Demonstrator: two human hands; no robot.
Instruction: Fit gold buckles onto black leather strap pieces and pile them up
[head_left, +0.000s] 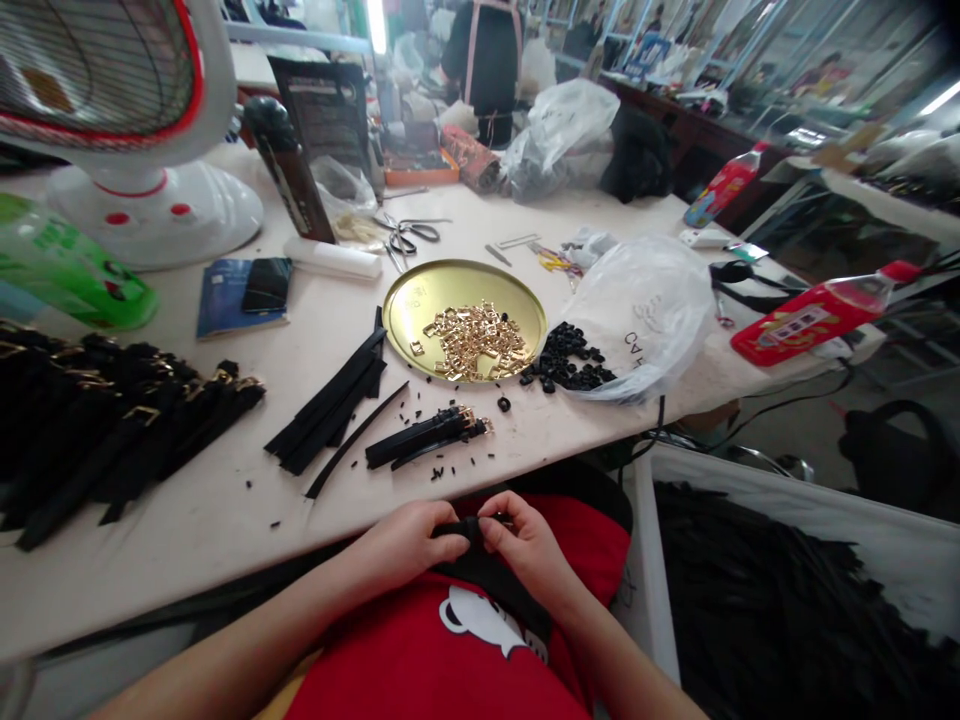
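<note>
Low in front of my body, at the table's front edge, a short black strap (457, 529) is held between both hands. My left hand (409, 545) pinches its left part between thumb and fingers. At the strap's other end my right hand (529, 555) has thumb and forefinger pressed together; a small metallic glint there is too covered to make out. Just beyond, a small stack of finished-looking black straps with gold buckles (427, 436) lies on the table. Loose gold buckles (484, 342) fill part of a round gold tray (405, 300). Plain black strips (330, 410) lie left of it.
Black loops (574, 360) spill from a clear plastic bag (660, 310). Many buckled straps (127, 420) are piled at left, near a white fan (157, 215). Scissors (405, 235) lie behind the tray. A white bin (660, 580) of black strips stands at right, below a red bottle (817, 315).
</note>
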